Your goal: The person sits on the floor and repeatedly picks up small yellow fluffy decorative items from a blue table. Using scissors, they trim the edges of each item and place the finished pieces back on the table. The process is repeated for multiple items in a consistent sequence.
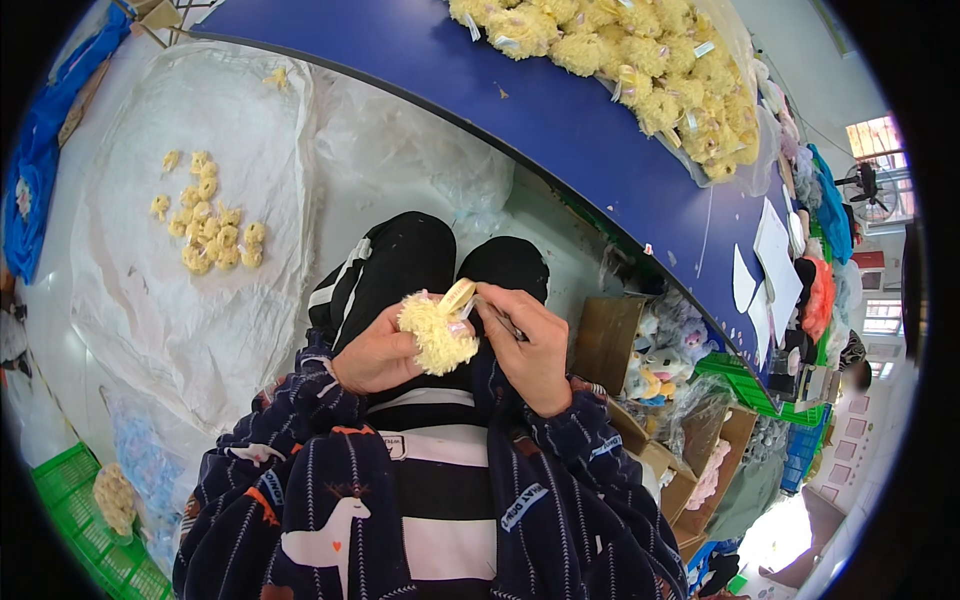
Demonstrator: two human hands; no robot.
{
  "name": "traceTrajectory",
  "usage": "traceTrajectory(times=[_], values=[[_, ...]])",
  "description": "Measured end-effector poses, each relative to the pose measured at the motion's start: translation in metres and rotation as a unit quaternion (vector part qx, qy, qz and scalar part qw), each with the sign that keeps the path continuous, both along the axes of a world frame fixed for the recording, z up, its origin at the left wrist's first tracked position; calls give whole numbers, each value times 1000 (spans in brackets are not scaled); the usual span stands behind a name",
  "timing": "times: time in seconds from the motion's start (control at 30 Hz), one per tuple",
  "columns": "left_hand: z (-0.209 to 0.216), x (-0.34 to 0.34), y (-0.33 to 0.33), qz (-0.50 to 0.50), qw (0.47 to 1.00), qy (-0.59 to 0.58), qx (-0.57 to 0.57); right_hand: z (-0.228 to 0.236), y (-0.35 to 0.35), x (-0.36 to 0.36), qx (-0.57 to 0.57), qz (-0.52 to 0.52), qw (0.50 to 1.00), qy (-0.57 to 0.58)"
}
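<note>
Above my lap, my left hand (378, 352) is closed round a small fluffy yellow plush piece (438, 338). A pale yellow ribbon loop (458, 297) stands up from the plush, and a bit of pinkish fabric shows at its side. My right hand (528, 348) pinches at the end of that loop with thumb and forefinger. A small dark glint shows between the right fingers, too small to name. The far side of the plush is hidden from view.
A blue table (400, 62) curves across ahead, bearing a heap of yellow plush pieces (650, 60). On the floor at left, several more yellow pieces (212, 228) lie on a white sheet (130, 300). Cardboard boxes (607, 340) and a green crate (740, 378) stand at right.
</note>
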State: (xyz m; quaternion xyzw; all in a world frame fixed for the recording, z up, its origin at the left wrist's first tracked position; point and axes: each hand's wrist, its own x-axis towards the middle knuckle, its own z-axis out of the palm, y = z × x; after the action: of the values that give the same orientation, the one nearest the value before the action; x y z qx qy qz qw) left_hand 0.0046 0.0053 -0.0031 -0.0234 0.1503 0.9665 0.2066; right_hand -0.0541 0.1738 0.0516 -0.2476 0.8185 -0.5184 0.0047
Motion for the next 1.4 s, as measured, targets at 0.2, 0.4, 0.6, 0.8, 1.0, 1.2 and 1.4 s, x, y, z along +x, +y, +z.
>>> traceTrajectory(times=[0.2,0.4,0.6,0.8,1.0,1.2,1.4], values=[[-10,3,7,15,1000,1,25,-25,-12,-7,-128,-19,949,-288],[-3,2,-2,85,977,41,-189,-1,8,-2,-52,44,976,-208],[2,-2,-6,112,875,174,-437,-6,-1,7,7,40,999,-24],[4,-1,-4,151,859,175,-457,-7,-1,7,-30,-6,998,46],[5,-4,1,159,782,268,-540,-14,0,-4,-74,74,992,-68],[15,-12,-44,223,660,293,-655,9,-1,-22,52,117,991,38],[26,30,-162,237,240,-2,-941,74,36,-138,80,-189,964,170]])
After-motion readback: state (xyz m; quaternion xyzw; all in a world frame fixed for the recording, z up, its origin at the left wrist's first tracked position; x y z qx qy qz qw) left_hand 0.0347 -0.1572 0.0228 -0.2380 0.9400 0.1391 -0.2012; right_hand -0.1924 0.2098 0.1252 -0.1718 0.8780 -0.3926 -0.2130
